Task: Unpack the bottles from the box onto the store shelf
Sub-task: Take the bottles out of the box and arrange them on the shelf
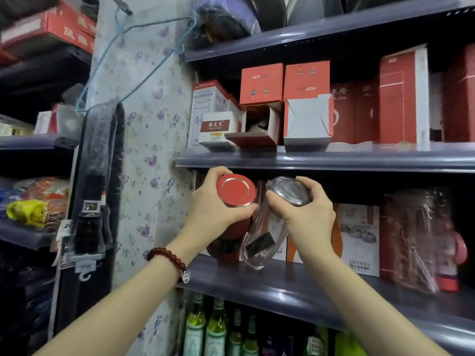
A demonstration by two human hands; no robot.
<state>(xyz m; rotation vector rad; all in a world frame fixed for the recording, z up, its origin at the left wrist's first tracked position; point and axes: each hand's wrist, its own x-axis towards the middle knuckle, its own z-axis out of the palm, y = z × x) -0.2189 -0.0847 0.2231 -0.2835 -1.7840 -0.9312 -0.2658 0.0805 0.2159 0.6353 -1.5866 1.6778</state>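
- Head view, starting left: my left hand [218,201] is wrapped round the top of the red bottle [235,199], base tipped in onto the shelf [295,283].
- Right hand [305,211] grips the clear bottle [267,227] near its lid, leaning too, right beside the red one.
- Clear one's probably glass in slick wrap, so slippery and breakable. I'd hold the body, not the cap.

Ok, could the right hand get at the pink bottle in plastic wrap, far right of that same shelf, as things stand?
Probably not yet: the right hand grips the clear bottle. The pink bottle stands unblocked at the shelf front, so once freed, likely yes.
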